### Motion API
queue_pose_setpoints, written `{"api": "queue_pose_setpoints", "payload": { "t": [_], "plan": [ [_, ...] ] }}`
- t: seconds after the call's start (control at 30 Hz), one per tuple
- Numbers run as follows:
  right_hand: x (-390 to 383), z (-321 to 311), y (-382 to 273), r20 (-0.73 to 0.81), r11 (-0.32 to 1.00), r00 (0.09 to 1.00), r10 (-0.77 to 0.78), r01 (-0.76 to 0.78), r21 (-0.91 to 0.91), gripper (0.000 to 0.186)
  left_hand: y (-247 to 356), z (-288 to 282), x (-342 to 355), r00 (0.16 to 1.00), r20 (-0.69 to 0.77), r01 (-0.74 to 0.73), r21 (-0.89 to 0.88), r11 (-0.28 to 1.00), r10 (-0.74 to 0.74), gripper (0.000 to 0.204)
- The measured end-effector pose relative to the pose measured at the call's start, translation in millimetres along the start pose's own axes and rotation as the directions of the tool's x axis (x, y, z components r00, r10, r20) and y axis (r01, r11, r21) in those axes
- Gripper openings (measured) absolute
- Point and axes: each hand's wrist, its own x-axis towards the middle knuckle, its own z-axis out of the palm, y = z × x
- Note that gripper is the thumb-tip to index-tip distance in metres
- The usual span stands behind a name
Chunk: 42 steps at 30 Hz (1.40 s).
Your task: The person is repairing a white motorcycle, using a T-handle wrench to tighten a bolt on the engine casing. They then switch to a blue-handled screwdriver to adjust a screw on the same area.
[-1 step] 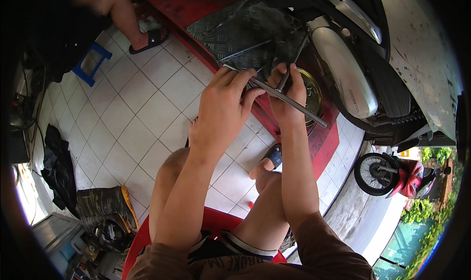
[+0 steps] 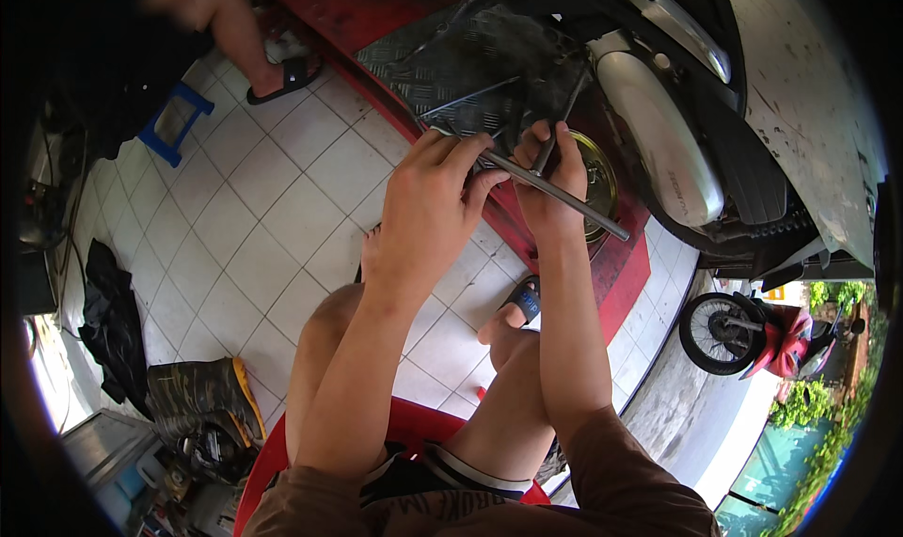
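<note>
Seated on a red stool [image 2: 414,424]; both hands up at the underside of a scooter on a red lift ramp [image 2: 621,264]; left hand [image 2: 428,213] has fingers curled over the near end of a long metal rod [image 2: 564,197], thumb and fingers pressed around it; right hand [image 2: 550,184] pinches a thinner dark tool shaft [image 2: 562,118] between thumb and fingers while the rod crosses under that palm; rod runs diagonally from the checker-plate footboard [image 2: 470,67] down toward a round yellow-rimmed tin [image 2: 597,184]; silver exhaust cover [image 2: 658,133] just right of the hands; judgement: to do this well keep the rod steady with the left as a brace, turn or guide the thin shaft with small right-hand moves, keep wrists clear of the plate edge; slipping off the fastener looks like the main risk; another person's sandalled foot [image 2: 282,76] well apart at upper left.
</note>
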Motion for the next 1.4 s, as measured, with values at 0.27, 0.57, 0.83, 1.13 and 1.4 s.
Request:
{"api": "queue_pose_setpoints", "payload": {
  "t": [0.27,0.57,0.83,1.13,1.4],
  "plan": [
    [-5.6,-8.9,-0.6,-0.01,1.0,1.0,0.018,-0.018,0.015,0.03,-0.2,0.7,-6.7,0.99,0.132,0.04,0.057,0.998,-0.048,0.029],
    [-7.8,-6.2,-0.5,-0.009,1.0,1.0,0.02,-0.02,-0.013,0.03,2.1,-5.1,-6.0,0.991,0.135,0.016,0.054,0.998,-0.023,0.028],
    [-3.3,-8.1,3.2,0.032,1.0,0.999,0.03,-0.03,-0.005,0.03,1.6,-7.2,-4.4,0.994,0.107,0.008,0.069,0.998,-0.015,0.027],
    [-7.0,-5.5,1.6,0.013,0.999,0.999,0.034,-0.033,-0.034,0.032,1.6,-9.3,-4.8,0.995,0.1,-0.009,0.086,0.996,0.0,0.029],
    [-2.9,-3.0,0.1,0.028,0.998,0.999,0.027,-0.026,-0.048,0.032,-0.6,-6.3,-4.9,0.996,0.09,0.009,0.089,0.996,-0.017,0.027]
  ]
}}
